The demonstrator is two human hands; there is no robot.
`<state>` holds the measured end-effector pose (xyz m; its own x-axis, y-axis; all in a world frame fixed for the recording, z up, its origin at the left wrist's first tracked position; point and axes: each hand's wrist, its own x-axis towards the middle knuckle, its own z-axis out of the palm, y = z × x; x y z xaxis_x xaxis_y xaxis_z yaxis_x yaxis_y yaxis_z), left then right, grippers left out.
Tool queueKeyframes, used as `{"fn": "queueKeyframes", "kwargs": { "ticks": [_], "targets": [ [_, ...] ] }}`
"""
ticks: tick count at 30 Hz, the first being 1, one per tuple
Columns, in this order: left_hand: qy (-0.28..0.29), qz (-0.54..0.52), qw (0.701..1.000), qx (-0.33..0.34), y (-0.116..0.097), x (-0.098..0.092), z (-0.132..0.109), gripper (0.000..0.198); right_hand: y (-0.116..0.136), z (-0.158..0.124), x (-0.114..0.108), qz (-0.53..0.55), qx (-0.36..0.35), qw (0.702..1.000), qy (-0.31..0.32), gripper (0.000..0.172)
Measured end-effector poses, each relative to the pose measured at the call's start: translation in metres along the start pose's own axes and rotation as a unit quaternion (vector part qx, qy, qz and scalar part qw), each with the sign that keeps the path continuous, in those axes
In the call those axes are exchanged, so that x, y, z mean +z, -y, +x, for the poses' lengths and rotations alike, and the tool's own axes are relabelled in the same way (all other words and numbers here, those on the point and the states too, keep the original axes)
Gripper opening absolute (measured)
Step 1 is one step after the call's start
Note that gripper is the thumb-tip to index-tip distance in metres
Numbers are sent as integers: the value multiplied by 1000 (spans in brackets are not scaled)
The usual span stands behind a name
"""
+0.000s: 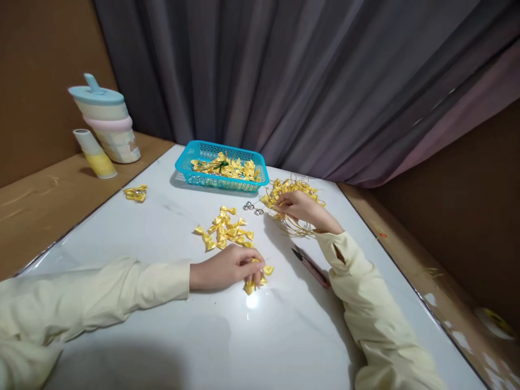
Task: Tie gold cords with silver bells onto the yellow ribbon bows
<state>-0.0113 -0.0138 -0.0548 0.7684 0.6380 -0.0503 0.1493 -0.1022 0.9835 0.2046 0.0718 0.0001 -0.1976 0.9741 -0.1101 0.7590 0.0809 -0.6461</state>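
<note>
Low on white table (pixel 292 336), our left hand (pixel 231 266) pinches small yellow bows (pixel 249 287) between thumb and bent fingers. Our right hand (pixel 300 207), fingertips drawn together, at corded bow pile (pixel 292 187); we cannot tell whether they grip anything. Just beyond left hand, loose bows (pixel 221 233); then silver charms (pixel 259 212). Beside right sleeve (pixel 361 281), dark-tipped snips (pixel 311 266). Behind, blue basket (pixel 221 186) holding more bows (pixel 227 167). Far left, lidded tumbler (pixel 116 142).

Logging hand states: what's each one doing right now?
Left hand: curled over yellow bows; grip unclear.
Right hand: curled at the corded pile; hold unclear.
</note>
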Motion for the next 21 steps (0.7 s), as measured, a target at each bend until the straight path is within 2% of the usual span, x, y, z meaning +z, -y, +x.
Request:
{"fn": "queueKeyframes", "kwargs": {
  "ticks": [2, 3, 5, 7, 9, 10, 15, 21],
  "targets": [
    [-20, 129, 988, 77, 3, 2, -4, 24, 6, 5, 5, -59, -4, 998, 8, 11],
    [-26, 194, 973, 126, 5, 3, -5, 24, 8, 8, 6, -83, -7, 996, 8, 12],
    [-22, 314, 922, 225, 8, 4, -8, 26, 13, 12, 8, -122, -13, 992, 14, 15],
    [12, 406, 863, 301, 10, 6, -10, 25, 17, 13, 11, -148, -18, 988, 31, 18],
    [46, 455, 820, 345, 11, 7, -11, 22, 21, 14, 15, -166, -22, 985, 52, 21],
    [56, 465, 810, 354, 12, 7, -11, 20, 22, 14, 17, -172, -23, 983, 61, 22],
    [53, 477, 805, 349, 12, 7, -9, 15, 26, 13, 24, -183, -22, 979, 84, 22],
    [51, 484, 801, 349, 10, 6, -9, 17, 27, 11, 18, -189, -17, 978, 82, 20]
  ]
}}
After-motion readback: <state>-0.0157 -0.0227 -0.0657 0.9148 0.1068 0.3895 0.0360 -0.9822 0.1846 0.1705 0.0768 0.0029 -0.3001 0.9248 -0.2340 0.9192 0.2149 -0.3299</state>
